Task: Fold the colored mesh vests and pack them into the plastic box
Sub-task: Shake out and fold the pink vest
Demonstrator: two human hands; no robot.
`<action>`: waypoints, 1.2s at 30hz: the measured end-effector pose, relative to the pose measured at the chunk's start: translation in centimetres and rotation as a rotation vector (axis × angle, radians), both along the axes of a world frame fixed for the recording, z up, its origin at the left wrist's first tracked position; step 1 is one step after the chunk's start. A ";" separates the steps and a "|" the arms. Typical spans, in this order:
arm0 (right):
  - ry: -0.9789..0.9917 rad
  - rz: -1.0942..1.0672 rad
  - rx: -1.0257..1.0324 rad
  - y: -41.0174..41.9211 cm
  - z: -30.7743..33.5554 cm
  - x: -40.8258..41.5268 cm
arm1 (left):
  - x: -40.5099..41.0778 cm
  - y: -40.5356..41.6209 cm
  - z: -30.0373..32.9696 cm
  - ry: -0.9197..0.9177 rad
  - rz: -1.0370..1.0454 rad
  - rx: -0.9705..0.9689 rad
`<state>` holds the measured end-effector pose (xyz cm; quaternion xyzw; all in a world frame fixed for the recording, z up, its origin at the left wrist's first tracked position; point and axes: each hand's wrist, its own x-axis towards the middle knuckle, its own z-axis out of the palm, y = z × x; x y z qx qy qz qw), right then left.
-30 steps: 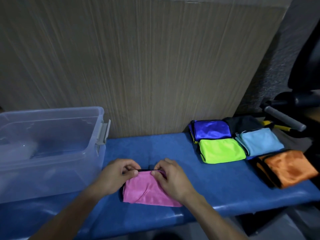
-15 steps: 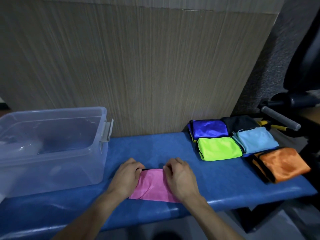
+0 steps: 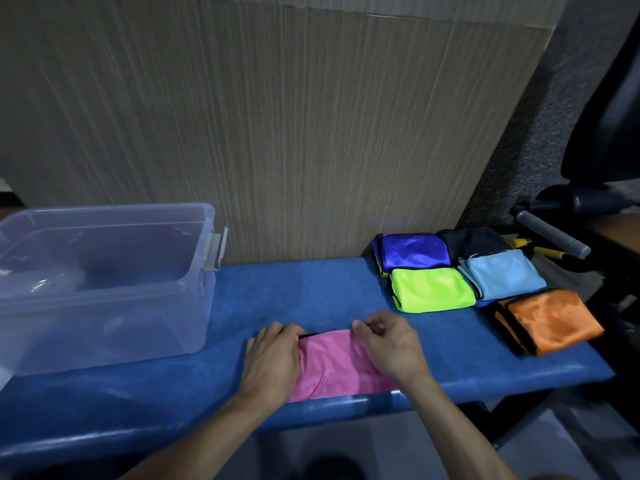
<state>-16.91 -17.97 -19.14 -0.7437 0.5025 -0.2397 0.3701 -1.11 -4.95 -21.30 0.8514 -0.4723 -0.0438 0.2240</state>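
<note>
Presently, the folded pink vest (image 3: 330, 367) lies at the front edge of the blue bench (image 3: 284, 289). The left hand (image 3: 272, 362) presses its left side with fingers curled over the far edge; the right hand (image 3: 389, 344) pinches the far right corner. Five folded vests, blue (image 3: 412, 251), black (image 3: 471, 239), green (image 3: 433, 294), light blue (image 3: 502, 273) and orange (image 3: 550, 322), sit grouped at the bench's right end. A clear plastic box (image 3: 104, 327) stands at the left, well apart.
</note>
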 end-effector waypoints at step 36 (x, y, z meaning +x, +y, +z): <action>-0.010 -0.299 -0.337 -11.2 2.7 -8.7 | -4.6 -23.0 2.7 0.374 -0.142 -0.147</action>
